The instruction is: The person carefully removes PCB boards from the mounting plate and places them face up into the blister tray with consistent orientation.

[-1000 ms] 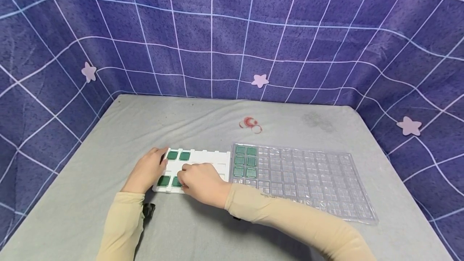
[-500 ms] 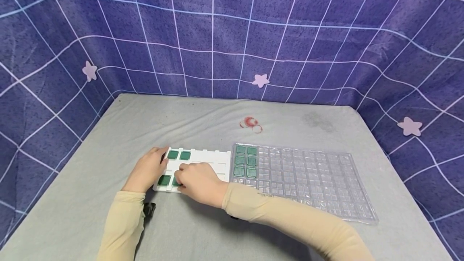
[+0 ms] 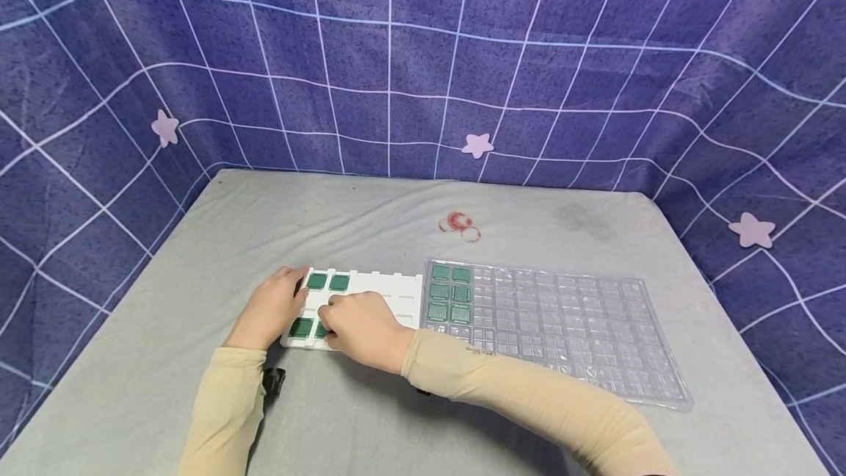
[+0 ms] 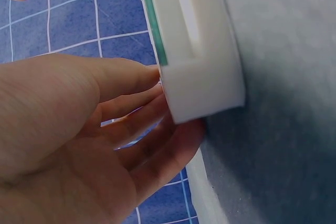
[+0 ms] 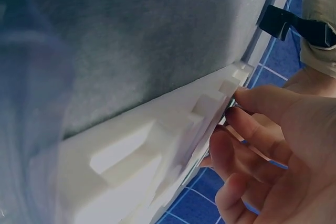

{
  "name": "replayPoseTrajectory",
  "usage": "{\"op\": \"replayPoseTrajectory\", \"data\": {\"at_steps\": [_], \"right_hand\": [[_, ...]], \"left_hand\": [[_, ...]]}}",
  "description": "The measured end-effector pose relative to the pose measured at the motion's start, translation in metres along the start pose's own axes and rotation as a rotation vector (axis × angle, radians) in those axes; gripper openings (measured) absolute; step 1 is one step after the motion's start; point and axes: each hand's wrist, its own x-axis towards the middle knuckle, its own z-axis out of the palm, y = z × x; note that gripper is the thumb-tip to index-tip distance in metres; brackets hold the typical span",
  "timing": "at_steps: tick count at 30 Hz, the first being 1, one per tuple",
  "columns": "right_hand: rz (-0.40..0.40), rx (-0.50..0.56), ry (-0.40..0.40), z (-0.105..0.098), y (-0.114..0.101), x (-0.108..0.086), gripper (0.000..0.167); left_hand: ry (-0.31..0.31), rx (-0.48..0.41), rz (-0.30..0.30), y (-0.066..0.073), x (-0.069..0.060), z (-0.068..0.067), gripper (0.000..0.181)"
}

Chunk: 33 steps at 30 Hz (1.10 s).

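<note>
A white tray [image 3: 399,289] with notched long edges lies on the cloth, left of centre in the head view. My left hand [image 3: 264,308] holds its left end, thumb on the upper edge and fingers against the end in the left wrist view [image 4: 113,129]. My right hand [image 3: 363,330] bends over the tray's near row, thumb and index finger close together at a green circuit board [image 3: 320,329], partly hidden by the fingertips. Beside it lies another green board [image 3: 301,327]. Two more boards [image 3: 316,281] sit in the tray's far row.
A clear plastic blister tray [image 3: 562,322] adjoins on the right, with several green boards [image 3: 460,293] in its two left columns; my right forearm passes over its near edge. Grey cloth [image 3: 317,219] covers the table, and a purple grid curtain [image 3: 423,65] stands behind.
My right hand has shifted slightly left along the near row, covering more of the second board. My left hand keeps its hold on the white tray's end.
</note>
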Motion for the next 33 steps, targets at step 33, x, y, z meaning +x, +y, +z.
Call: {"op": "replayPoseTrajectory", "data": {"at_steps": [33], "right_hand": [[0.009, -0.008, 0.015, -0.0050, 0.0003, -0.0021, 0.014]], "left_hand": [[-0.010, 0.004, 0.009, 0.0006, -0.0002, -0.0009, 0.042]]}}
